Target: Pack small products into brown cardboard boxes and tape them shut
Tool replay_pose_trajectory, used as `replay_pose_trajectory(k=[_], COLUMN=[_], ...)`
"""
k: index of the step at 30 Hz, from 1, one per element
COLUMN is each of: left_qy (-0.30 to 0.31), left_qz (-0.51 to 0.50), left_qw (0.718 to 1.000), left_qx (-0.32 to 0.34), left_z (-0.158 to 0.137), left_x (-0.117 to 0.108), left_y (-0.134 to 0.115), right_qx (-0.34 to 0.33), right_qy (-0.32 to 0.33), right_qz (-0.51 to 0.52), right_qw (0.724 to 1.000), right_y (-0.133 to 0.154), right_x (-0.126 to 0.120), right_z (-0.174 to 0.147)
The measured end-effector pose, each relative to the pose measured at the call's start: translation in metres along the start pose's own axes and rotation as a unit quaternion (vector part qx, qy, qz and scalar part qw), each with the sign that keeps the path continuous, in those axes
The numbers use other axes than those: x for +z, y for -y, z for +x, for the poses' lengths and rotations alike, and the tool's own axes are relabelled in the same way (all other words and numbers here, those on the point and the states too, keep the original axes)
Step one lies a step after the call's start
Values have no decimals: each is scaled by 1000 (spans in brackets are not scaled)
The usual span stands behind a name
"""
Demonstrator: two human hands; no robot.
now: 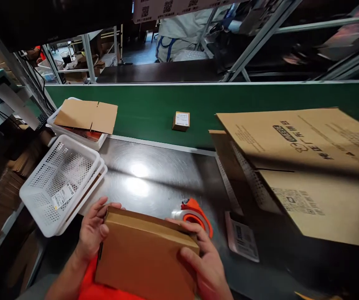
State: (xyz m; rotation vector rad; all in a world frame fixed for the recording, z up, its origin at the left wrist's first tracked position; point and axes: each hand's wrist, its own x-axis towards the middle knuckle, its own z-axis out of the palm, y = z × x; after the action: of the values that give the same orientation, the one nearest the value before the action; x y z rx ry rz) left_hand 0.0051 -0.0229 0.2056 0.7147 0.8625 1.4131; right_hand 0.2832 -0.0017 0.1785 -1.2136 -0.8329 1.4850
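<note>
By the big shiny worktop [163, 179], a brown box [144, 266] is held up in two grips.
A wide carton [307, 158] with black print fills the right side, and white baskets [46, 171] sit in a stack on the left. The box is between them, close to the person, at the near side of the worktop. It looks plain, with flat sides and a paler strip along its top; I cannot tell if it is taped. The left grip [91, 231] curls round one end, the right grip [206, 258] round the other. The step now seems to be holding the box steady; moving it would call for both grips to work together, snug but not squashing. An orange tape holder [193, 204] lies just past the right grip.
</note>
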Motion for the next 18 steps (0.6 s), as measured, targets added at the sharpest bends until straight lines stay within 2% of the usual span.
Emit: replay_pose_trajectory(k=[6,13,18], left_qy=[5,-10,-10], left_qz=[-76,-170,-191], left_qw=[996,976,971], left_qx=[-40,-133,-142], left_z=[1,-2,-6], left_x=[12,20,22], left_y=[-10,-24,-30], right_qx=[25,35,37], right_qy=[14,30,33], right_qz=[13,11,-2], right_qw=[1000,999,999], right_y=[-2,-7,-10], right_x=[-2,-5,-8], right_z=[2,2,4])
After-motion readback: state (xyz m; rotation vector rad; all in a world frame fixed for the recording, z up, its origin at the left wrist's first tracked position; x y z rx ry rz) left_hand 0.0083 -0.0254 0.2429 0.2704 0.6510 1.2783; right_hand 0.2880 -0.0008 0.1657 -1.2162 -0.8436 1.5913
